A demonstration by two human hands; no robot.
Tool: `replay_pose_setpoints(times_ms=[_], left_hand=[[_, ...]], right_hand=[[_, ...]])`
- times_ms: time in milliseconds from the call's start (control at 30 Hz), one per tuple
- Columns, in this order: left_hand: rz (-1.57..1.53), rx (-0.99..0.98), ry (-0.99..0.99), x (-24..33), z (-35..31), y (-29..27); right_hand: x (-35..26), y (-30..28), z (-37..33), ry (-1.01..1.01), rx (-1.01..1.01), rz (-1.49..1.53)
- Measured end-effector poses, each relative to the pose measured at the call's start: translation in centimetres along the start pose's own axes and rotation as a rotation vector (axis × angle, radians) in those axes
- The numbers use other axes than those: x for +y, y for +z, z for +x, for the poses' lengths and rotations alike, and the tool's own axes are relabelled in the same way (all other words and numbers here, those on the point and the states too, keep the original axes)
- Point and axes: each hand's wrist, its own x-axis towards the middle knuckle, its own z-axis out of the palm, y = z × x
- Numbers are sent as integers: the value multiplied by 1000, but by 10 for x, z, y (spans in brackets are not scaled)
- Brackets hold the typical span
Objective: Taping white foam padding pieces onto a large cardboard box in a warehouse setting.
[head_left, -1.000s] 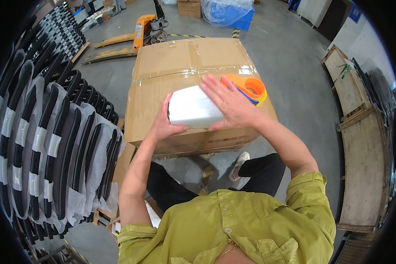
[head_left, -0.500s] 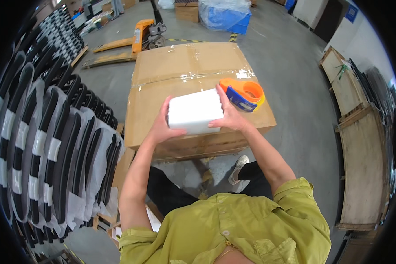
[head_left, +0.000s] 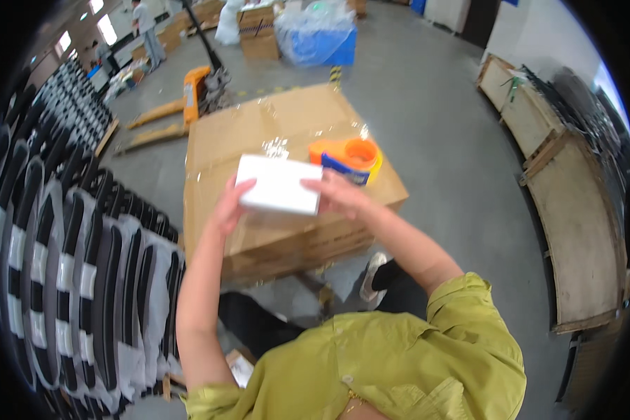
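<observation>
White block [head_left: 278,183] lay lengthwise L-R btwn hands, over lg. carton [head_left: 259,122], near side; contact unclear. Grip of L hand [head_left: 229,207] part-curled on left end, R hand [head_left: 339,194] same on right; neither nearer. Orange tape dispenser [head_left: 334,150] just beyond R hand.

Carton [head_left: 234,136]: large, brown, clear tape shining on its top
On the carton: tape dispenser [head_left: 339,164], orange, blue and yellow, near the right edge
Floor [head_left: 434,126]: grey, with black-and-yellow striped marking beyond the carton
On the floor, far side: orange pallet jack [head_left: 191,98]; blue bin [head_left: 340,47]
On the floor, right: wooden crates [head_left: 574,231] near the wall
</observation>
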Motion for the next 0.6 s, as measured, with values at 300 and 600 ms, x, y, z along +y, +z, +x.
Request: replay_pose_setpoints(times_ms=[300,600], left_hand=[[398,-95,-258,18,47,3],[651,45,-177,23,49,4]], right_hand=[[71,-47,-82,-117,135,-401],[355,-18,-105,296,-821,-1256]])
